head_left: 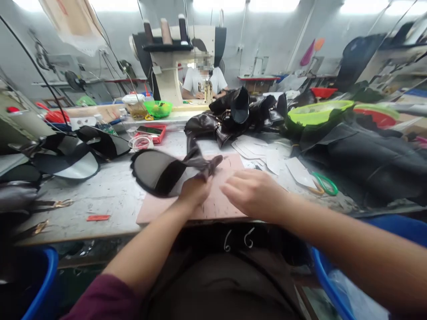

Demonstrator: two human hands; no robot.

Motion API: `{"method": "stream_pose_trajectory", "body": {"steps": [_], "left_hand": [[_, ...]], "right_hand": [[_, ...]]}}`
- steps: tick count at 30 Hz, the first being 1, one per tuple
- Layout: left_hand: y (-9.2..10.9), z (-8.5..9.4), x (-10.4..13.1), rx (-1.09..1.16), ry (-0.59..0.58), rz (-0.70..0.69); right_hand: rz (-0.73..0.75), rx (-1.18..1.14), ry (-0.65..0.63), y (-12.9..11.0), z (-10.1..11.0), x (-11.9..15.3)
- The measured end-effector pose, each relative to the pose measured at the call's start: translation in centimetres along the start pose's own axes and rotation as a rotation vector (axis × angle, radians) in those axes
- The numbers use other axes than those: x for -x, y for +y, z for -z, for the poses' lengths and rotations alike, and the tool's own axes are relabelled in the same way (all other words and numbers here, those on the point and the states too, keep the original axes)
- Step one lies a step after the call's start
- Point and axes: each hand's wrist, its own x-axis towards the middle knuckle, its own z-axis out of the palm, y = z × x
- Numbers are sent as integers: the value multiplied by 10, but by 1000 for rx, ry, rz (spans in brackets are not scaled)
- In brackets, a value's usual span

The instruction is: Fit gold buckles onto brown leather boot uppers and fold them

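My left hand point(195, 192) is closed around the gathered end of a dark leather piece point(170, 175). This piece has a rounded, grey-lined part with a black band across it, reaching left from my hand. Its strap-like end sticks up beyond my fingers and is blurred. To the right, my right hand point(255, 194) has its fingers curled in, apart from the leather; whether anything is between them is hidden. Under both hands lies a pink board point(230, 206) on the white worktable point(120, 213).
Dark leather pieces with buckles point(230, 118) are heaped at the back. White card pieces point(255, 149) and green-handled scissors point(325, 183) lie to the right. A red tray point(159, 134) holds a phone. Blue bins point(46, 271) flank me; a person point(205, 82) sits at a sewing machine opposite.
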Motion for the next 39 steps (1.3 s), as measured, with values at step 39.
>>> {"method": "stream_pose_trajectory", "body": {"steps": [39], "left_hand": [[24, -2, 76, 2243, -96, 238]], "right_hand": [[-843, -1122, 608, -67, -113, -8]]}}
